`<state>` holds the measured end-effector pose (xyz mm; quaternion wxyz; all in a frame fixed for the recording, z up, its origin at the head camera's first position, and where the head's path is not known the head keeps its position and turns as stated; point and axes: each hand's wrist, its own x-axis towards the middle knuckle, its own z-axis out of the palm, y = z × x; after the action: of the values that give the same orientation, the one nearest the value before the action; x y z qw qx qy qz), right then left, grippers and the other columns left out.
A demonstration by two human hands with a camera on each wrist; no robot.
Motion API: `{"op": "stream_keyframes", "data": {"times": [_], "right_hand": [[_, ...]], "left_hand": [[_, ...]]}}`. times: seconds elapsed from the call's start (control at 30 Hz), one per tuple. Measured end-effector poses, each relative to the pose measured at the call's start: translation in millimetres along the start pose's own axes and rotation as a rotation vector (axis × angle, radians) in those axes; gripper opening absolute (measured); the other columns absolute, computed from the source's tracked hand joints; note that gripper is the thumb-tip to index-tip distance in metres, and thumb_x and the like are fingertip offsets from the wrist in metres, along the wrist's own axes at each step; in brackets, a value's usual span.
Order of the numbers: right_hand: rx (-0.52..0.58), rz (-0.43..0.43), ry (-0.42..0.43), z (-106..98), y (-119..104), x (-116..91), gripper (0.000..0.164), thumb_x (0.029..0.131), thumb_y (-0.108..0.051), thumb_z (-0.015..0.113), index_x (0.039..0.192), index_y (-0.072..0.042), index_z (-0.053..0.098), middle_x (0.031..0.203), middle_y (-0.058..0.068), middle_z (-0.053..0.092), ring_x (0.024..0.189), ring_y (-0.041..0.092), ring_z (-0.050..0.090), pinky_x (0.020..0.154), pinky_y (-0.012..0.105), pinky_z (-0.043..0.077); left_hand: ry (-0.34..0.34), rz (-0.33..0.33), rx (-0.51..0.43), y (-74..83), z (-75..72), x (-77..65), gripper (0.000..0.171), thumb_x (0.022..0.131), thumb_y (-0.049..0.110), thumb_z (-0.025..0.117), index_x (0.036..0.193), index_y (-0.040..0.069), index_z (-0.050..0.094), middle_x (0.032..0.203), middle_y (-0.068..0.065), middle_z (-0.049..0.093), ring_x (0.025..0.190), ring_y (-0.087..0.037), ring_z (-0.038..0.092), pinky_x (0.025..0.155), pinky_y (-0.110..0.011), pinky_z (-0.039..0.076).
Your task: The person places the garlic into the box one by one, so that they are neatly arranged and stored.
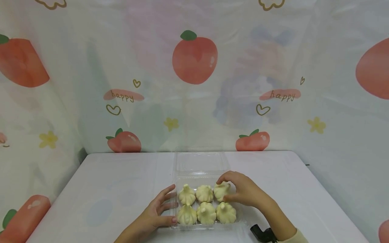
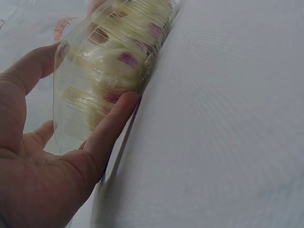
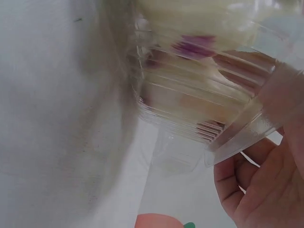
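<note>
Several pale garlic bulbs (image 1: 206,212) sit in two rows inside a clear plastic box (image 1: 203,226). Purple patches show on the bulbs (image 2: 127,59) through the ribbed wall in the left wrist view. At the box's left side, my left hand (image 1: 153,212) is spread, fingertips touching the wall and thumb near the front left corner. My right hand (image 1: 247,189) reaches over the right edge, its thumb and fingers around the back right garlic bulb (image 1: 221,191). In the right wrist view, the box wall partly covers my right hand (image 3: 266,190).
The box's clear lid (image 1: 200,162) lies folded back toward the rear of the white table (image 1: 121,189). A black device (image 1: 262,233) is by my right wrist. A fruit-printed curtain (image 1: 194,111) rises behind the table and along both sides.
</note>
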<state>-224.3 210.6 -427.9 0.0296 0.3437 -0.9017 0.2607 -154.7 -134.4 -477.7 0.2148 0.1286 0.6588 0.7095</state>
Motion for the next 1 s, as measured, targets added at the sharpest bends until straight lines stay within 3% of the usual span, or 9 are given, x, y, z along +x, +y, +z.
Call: {"op": "stream_keyframes", "data": {"times": [0.23,0.4,0.57,0.67,0.8,1.0], "right_hand": [[-0.015,0.001,-0.019,1,1,1,0.044,0.073,-0.018,0.088,0.112,-0.023,0.067,0.113,-0.014,0.066,0.107,0.015,0.061,0.092,0.042,0.05],[0.104,0.006,-0.004,-1,5,1,0.044,0.077,-0.017,0.085,0.117,-0.019,0.066,0.115,-0.008,0.068,0.107,0.022,0.063,0.09,0.045,0.05],[0.227,0.031,0.1,-4,13,2,0.038,0.085,-0.021,0.08,0.119,-0.02,0.065,0.117,-0.004,0.068,0.108,0.025,0.064,0.084,0.039,0.054],[0.278,0.08,0.186,-5,19,2,0.039,0.088,-0.023,0.078,0.124,-0.018,0.063,0.122,0.0,0.067,0.11,0.024,0.062,0.084,0.038,0.055],[0.324,0.191,0.244,-4,25,2,0.05,0.091,-0.025,0.074,0.137,-0.018,0.056,0.138,0.007,0.058,0.121,0.032,0.057,0.09,0.045,0.053],[0.485,0.341,0.152,-3,33,-1,0.057,0.097,-0.033,0.065,0.148,-0.018,0.046,0.154,0.018,0.04,0.133,0.044,0.047,0.097,0.052,0.049]], "left_hand": [[-0.002,0.006,0.001,0.0,-1.1,1.3,0.097,0.085,0.011,0.078,0.16,0.023,0.018,0.161,-0.024,0.019,0.14,-0.042,0.036,0.095,-0.045,0.052],[-0.007,0.012,0.008,-1.8,-2.2,2.1,0.096,0.086,0.012,0.078,0.16,0.023,0.017,0.16,-0.024,0.018,0.14,-0.043,0.036,0.095,-0.046,0.052],[-0.017,0.018,0.011,-3.1,-2.8,2.1,0.097,0.086,0.013,0.078,0.16,0.023,0.016,0.161,-0.025,0.017,0.14,-0.044,0.035,0.095,-0.046,0.051],[-0.011,0.019,0.017,-3.0,-2.8,2.1,0.096,0.086,0.014,0.078,0.16,0.023,0.016,0.16,-0.025,0.018,0.14,-0.044,0.036,0.096,-0.047,0.051],[-0.005,0.017,0.023,-2.8,-2.5,2.2,0.096,0.086,0.014,0.078,0.16,0.023,0.017,0.16,-0.026,0.018,0.139,-0.043,0.037,0.096,-0.047,0.051],[-0.013,0.019,0.017,-2.1,-2.6,2.0,0.096,0.086,0.014,0.078,0.16,0.021,0.016,0.16,-0.026,0.019,0.139,-0.043,0.037,0.096,-0.047,0.05]]}}
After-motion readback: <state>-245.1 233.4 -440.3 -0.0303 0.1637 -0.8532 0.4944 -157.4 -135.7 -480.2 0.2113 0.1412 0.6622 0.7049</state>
